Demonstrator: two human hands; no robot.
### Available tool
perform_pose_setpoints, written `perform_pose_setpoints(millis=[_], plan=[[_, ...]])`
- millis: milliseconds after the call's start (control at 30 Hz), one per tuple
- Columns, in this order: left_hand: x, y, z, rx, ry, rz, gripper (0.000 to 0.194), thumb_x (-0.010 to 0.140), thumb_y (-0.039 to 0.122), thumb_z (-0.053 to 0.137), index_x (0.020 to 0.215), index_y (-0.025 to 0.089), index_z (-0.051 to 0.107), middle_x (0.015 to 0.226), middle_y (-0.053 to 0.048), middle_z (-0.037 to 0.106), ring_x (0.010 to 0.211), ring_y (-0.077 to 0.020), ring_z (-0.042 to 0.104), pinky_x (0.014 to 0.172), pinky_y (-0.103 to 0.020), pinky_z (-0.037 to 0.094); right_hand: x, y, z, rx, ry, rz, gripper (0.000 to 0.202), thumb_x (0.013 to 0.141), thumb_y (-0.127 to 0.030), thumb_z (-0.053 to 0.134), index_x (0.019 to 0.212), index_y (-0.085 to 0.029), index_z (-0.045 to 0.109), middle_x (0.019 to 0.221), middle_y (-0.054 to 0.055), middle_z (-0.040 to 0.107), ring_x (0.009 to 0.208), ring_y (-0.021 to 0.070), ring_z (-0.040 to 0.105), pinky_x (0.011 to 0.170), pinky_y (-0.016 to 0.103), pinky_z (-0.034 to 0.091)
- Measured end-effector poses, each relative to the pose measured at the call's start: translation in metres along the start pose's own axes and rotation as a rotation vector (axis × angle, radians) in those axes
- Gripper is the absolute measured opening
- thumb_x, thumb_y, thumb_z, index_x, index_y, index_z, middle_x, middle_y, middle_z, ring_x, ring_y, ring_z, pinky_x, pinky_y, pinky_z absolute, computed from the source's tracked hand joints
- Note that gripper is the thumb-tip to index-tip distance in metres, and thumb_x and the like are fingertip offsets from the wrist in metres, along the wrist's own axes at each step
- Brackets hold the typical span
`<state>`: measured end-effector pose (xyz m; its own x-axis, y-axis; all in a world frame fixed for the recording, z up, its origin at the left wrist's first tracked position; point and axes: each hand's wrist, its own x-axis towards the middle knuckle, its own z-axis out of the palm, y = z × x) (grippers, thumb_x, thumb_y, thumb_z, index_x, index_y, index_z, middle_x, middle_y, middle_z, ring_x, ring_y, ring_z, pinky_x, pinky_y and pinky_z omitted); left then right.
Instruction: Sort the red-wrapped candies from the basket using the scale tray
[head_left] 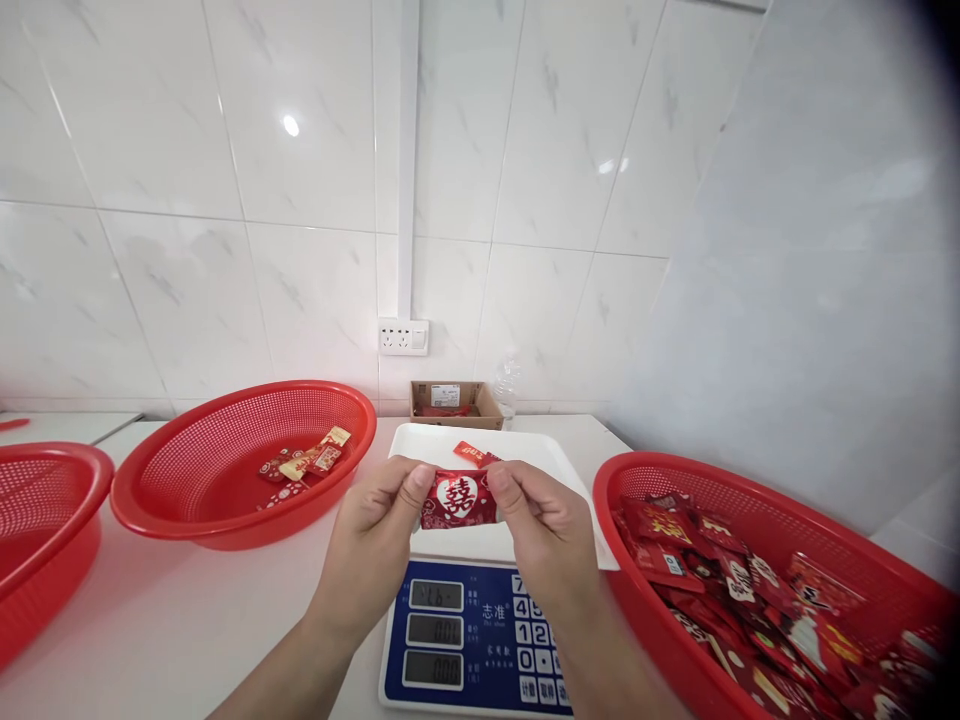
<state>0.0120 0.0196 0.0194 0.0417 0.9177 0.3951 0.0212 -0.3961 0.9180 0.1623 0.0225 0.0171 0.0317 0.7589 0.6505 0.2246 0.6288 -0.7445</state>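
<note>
Between my two hands is a small red candy packet (459,499) with a white heart and a dark red double character on its face. My left hand (381,535) pinches its left end between thumb and fingers, and my right hand (546,530) pinches the right end. The packet is held up over the white pan of a weighing scale (427,545), whose blue panel carries number keys and three small displays. On the pan, just behind the held packet, lies another red wrapped piece (471,453), partly hidden by it and my right hand.
A red basket (611,480) at the right holds many red packets. The left basket (142,510) has several wrapped pieces; another basket (82,465) is cut off at the left edge. By the wall are a cardboard box (489,408), a clear plastic bottle (507,385) and a socket (403,337).
</note>
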Motion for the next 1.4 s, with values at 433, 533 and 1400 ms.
perform_pose_setpoints(millis=[433, 533, 1400], plan=[[0.001, 0.002, 0.007, -0.113, -0.139, -0.051, 0.028, 0.085, 0.046, 0.055, 0.077, 0.020, 0.059, 0.076, 0.001, 0.064, 0.073, -0.0133, 0.056, 0.068, -0.022, 0.047, 0.002, 0.001, 0.003, -0.007, 0.061, 0.122, 0.039, 0.089, -0.045, 0.046, 0.060, -0.019, 0.047, 0.058, -0.002, 0.047, 0.057, 0.0120, 0.044, 0.054, 0.024, 0.038], [0.002, 0.001, 0.008, -0.107, -0.132, -0.039, 0.030, 0.086, 0.046, 0.053, 0.074, 0.019, 0.058, 0.074, 0.001, 0.062, 0.073, -0.0134, 0.056, 0.068, -0.022, 0.046, 0.005, 0.000, 0.000, 0.061, -0.015, 0.181, 0.039, 0.087, -0.048, 0.049, 0.062, -0.019, 0.048, 0.057, -0.004, 0.044, 0.054, 0.0104, 0.040, 0.051, 0.022, 0.036], [0.009, 0.000, -0.005, 0.121, 0.080, 0.024, 0.029, 0.089, 0.049, 0.046, 0.103, 0.024, 0.051, 0.112, -0.005, 0.057, 0.110, -0.0204, 0.052, 0.091, -0.033, 0.043, 0.007, 0.044, 0.014, -0.713, -0.693, 0.111, 0.039, 0.093, -0.027, 0.041, 0.127, -0.016, 0.056, 0.140, 0.010, 0.047, 0.132, 0.0266, 0.038, 0.109, 0.045, 0.029]])
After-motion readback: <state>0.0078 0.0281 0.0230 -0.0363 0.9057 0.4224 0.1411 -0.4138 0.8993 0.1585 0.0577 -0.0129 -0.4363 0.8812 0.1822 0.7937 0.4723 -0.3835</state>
